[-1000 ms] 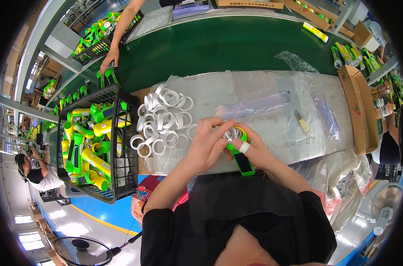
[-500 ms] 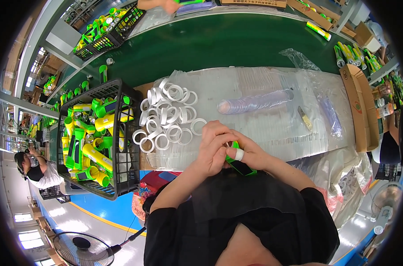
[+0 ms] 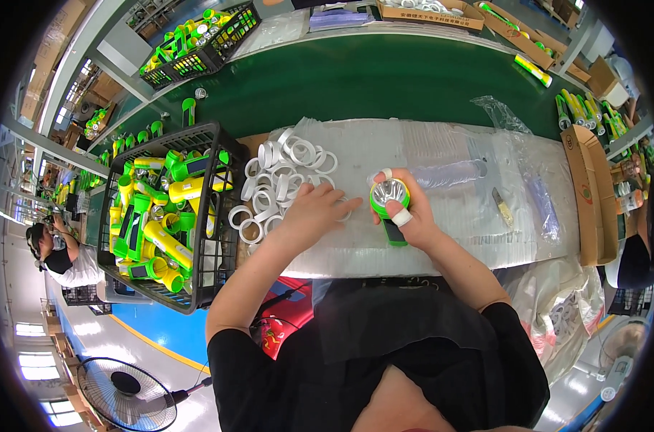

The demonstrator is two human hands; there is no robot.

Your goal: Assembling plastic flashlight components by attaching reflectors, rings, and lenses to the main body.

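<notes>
The right hand point(image 3: 416, 213) has its fingers and thumb wrapped round a green plastic flashlight with a dark panel on its handle point(image 3: 382, 209), held head-up above the clear-plastic-covered work surface point(image 3: 384, 255). A shiny silver bowl-shaped reflector point(image 3: 389, 191) sits in its head, so that part looks done; whether a clear disc or a ring lies over it is too small to tell.

The left hand point(image 3: 310, 216) is spread and slightly blurred at the near edge of a heap of loose white plastic rings point(image 3: 266, 194) — its fingers reach close to one, though I cannot tell if they touch it.

Much seems to be left: many rings lie unused, a long row of thin clear round discs point(image 3: 445, 174) rests beyond the flashlight, and the black slatted plastic crate point(image 3: 197, 301) at the left is full of yellow and green flashlights point(image 3: 168, 241) — finished or unfinished, I cannot say
</notes>
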